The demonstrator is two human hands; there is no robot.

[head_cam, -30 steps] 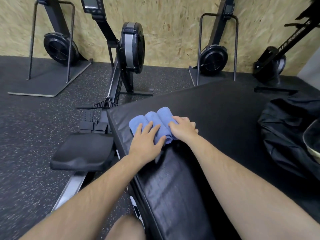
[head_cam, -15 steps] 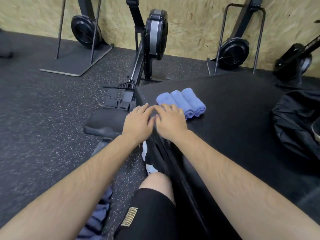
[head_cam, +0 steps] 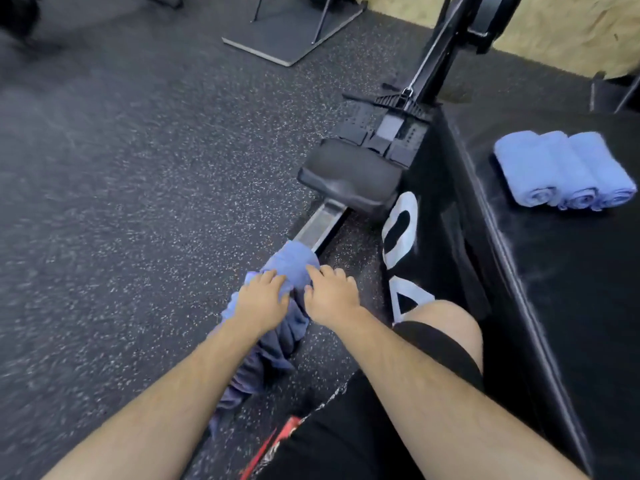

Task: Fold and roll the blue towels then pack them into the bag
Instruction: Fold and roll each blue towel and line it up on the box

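- The left hand (head_cam: 261, 299) lies on top of the loose blue towels (head_cam: 294, 261), palm down, its fingers curled into the cloth and gripping a fold of it.
- The right hand (head_cam: 330, 296) is just beside the left, palm down, with bent fingertips against the right edge of the same cloth (the blur hides whether they pinch it or only touch, so I cannot tell).
- The loose blue towels are a crumpled heap on the speckled floor (head_cam: 138, 202). The heap runs from under the hands back towards the person, darker in the shade between the forearms.
- The far end of the heap touches or overlaps the near end of the metal rail (head_cam: 322, 223) of a rowing machine; the padded seat (head_cam: 349, 174) sits further up that rail.
- Three rolled blue towels (head_cam: 564, 168) lie side by side, touching one another, on top of the black box (head_cam: 554, 289) at the right, near its left edge and well apart from the hands.
- The box's side faces the person and carries large white numerals, partly hidden by a bare knee (head_cam: 446, 323).
- Black shorts (head_cam: 346, 438) with a red mark fill the lower middle, between the forearms and the box.
- A flat grey base plate (head_cam: 291, 39) lies on the floor at the top, and a strip of chipboard wall (head_cam: 571, 29) shows at the top right.
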